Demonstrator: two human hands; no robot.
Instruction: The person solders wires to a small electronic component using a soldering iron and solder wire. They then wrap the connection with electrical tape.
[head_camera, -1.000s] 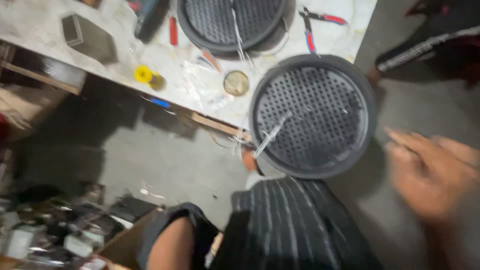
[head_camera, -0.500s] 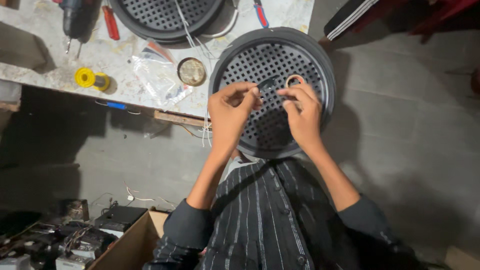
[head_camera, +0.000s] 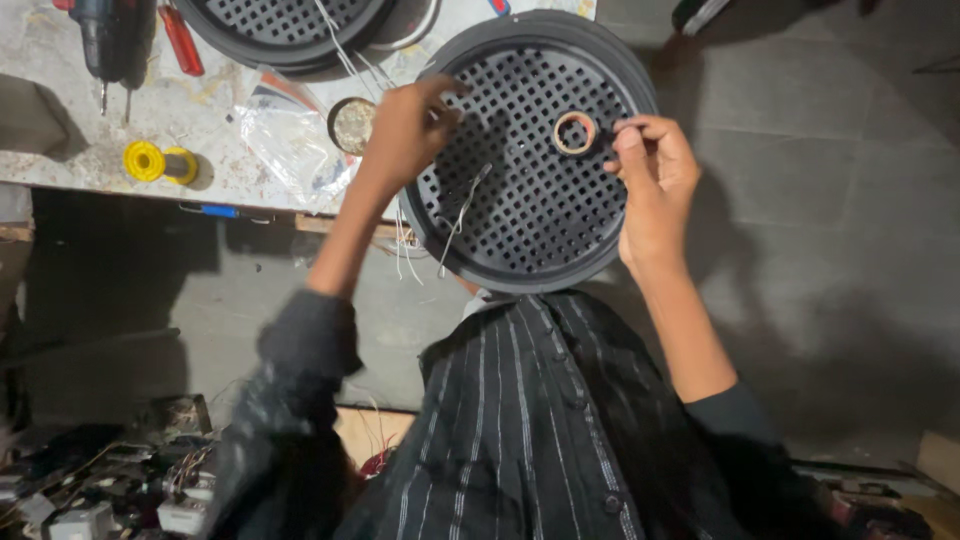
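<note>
Black grille: round perforated disc (head_camera: 530, 150), lying flat, half on the workbench (head_camera: 90, 140) edge, half overhanging toward the person's lap.
Left hand: (head_camera: 408, 122) over the grille's upper-left rim, wrist bent, fingers curled together; looks like a pinch on thin wire, but blurred, can't tell for sure.
Right hand: (head_camera: 652, 175) at the grille's right rim, forearm coming up from below, thumb and fingers pinched on something small and thin; too small to tell what.
Tape ring: small tan roll (head_camera: 574, 132) lying flat on the grille, upper right, just beside the right fingertips.
Wires: pale strands (head_camera: 458, 215) run from the grille's centre-left down over its lower-left rim, long axis roughly vertical in view, loose ends hanging past the bench edge.
Containers: small round tin (head_camera: 352, 124) left of the grille, open, dull contents unclear; clear plastic bag (head_camera: 285, 135) further left, contents unclear.
Second grille: (head_camera: 285, 25) above-left of the first, wires across it.
Yellow spool: (head_camera: 160, 163) far left of the grille, on its side, axis left-right.
</note>
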